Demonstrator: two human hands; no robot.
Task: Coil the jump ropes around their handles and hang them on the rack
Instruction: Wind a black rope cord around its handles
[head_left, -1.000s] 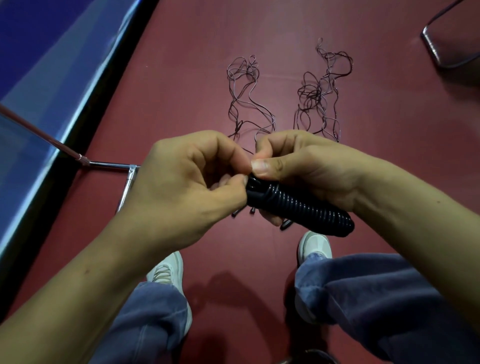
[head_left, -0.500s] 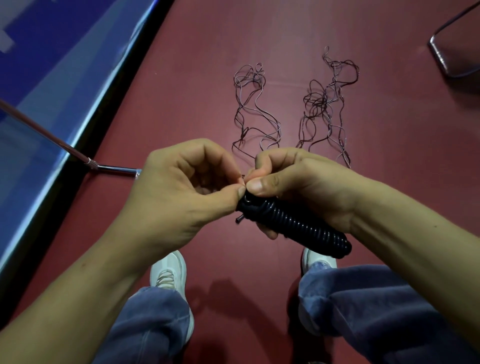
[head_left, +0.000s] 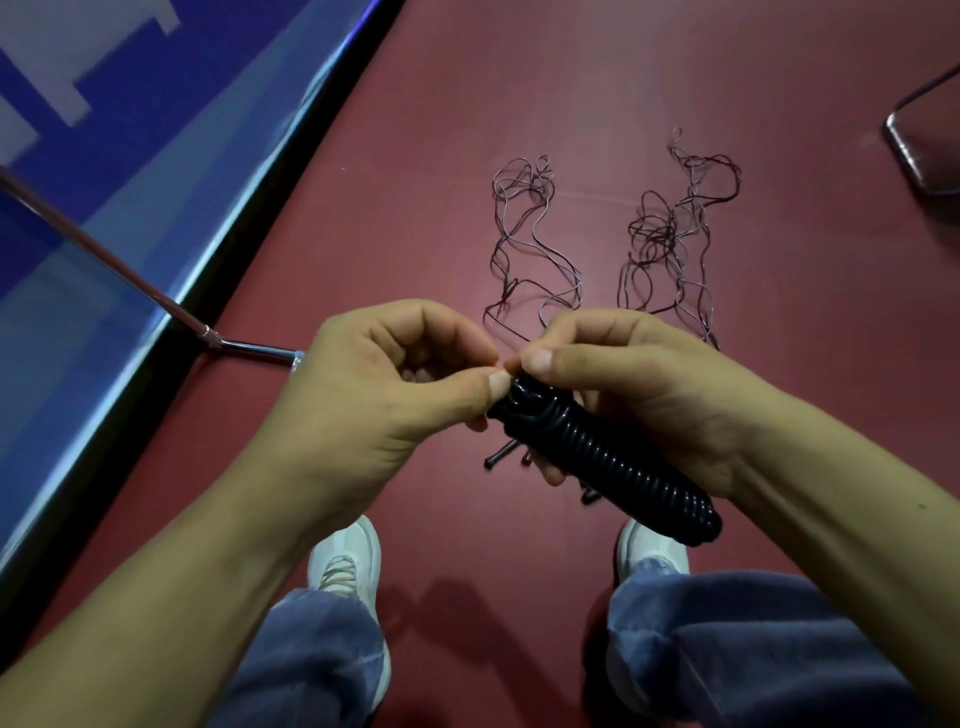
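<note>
Little has shifted in the last half second. The thumbs have closed up at the upper end of the bundle, where a second ago the left thumb lay across the coil's tip.

The right hand (head_left: 639, 395) is wrapped round the coiled jump rope (head_left: 613, 457), which is held in the air between the knees and slants down toward the right shoe (head_left: 654, 551). Its thumb presses on the top turns. The left hand (head_left: 405, 395) pinches narrowly, thumb against forefinger, right at that top end. I can't make out what sits between the fingertips, but I take it to be the rope's tail being tucked. Small dark ends stick out beneath the bundle.

To finish well, I'd keep the right thumb on the last turns so the springy coil doesn't unwind. The tail should go under a tight wrap, not a slack one, and get a tug before anything is let go.

The floor (head_left: 519, 78) is dark red sports flooring, smooth and matte. Two loose jump ropes lie on it beyond the hands, the left tangle (head_left: 530, 249) and the right tangle (head_left: 670, 244), a little apart from each other. At the left a chrome tube (head_left: 156, 296), possibly part of the rack, slants down to the floor beside a blue panel (head_left: 130, 130) with a black border. Another chrome frame (head_left: 904, 150) shows at the far right.
</note>
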